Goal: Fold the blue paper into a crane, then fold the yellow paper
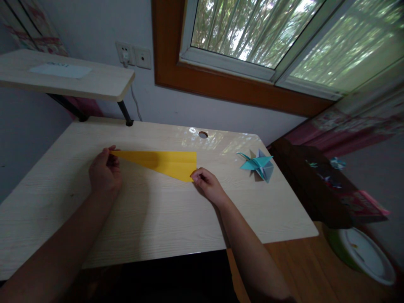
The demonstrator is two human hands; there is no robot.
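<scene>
Yellow paper (166, 163) (folded triangular) flat on desk

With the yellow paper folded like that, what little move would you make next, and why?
Probably press the crease flat. The yellow paper lies on the desk as a long folded triangle, the left hand pinching its pointed tip and the right hand holding its lower corner, so the layers look aligned.

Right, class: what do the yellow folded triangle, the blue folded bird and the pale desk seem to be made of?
The yellow folded triangle looks like thin matte paper: sharp creases, lying flat, pinched by the left hand and right hand. The blue folded bird seems paper too, with crisp facets. The pale desk looks like wood-grain laminate, faintly glossy where it reflects the window.
</scene>
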